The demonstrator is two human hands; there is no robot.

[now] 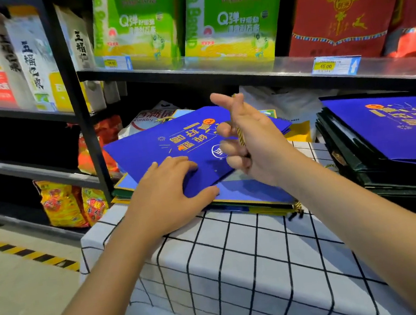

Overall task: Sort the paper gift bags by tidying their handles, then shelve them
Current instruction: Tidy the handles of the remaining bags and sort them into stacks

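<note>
Up front, the left hand [168, 189] lies flat with straight fingers pressing on the top blue gift bag [173, 146], which sits on a small stack on the checked-cloth bench [242, 259] below the shelf [216, 73]. Beside it, the right hand [249, 138] is raised, its lower fingers curled round a gold cord handle [239, 134], forefinger extended. Another stack of bags [391, 137] lies well to the right.

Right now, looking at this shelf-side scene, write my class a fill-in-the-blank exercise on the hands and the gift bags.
1. The left hand presses flat on a ____ gift bag.
2. The right hand grips the bag's gold ____ handle.
3. The tablecloth under the bags has a ____ pattern.

Missing words: blue; cord; checked
</note>
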